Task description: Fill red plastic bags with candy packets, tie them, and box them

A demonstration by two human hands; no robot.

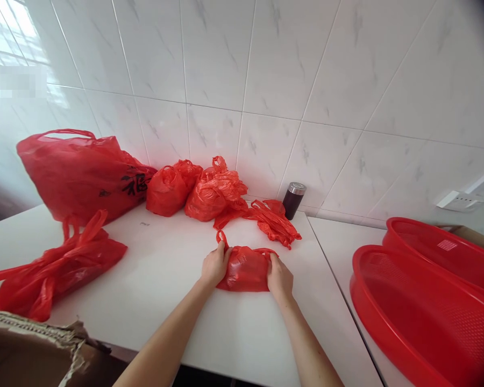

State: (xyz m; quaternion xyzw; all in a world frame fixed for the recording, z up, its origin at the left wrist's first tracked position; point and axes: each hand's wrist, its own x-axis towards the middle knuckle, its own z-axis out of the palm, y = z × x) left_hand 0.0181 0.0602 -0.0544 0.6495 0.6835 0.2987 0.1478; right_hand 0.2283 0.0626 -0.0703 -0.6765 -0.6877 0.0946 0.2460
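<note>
A small red plastic bag [244, 269] lies on the white table [165, 269] in front of me, bulging with something inside. My left hand [214, 265] grips its left side, fingers closed near a loop handle. My right hand [279, 278] holds its right side by the other handle, fingers curled on the plastic. Both hands press the bag against the tabletop.
Behind stand two tied red bags [167, 189] [213, 191], a flat crumpled red bag [274, 220], a big red bag with black characters [80, 172] and a dark steel-capped flask [293, 200]. A long red bag [56, 266] lies left, torn cardboard [28, 349] below. Red mesh baskets [423, 301] sit right.
</note>
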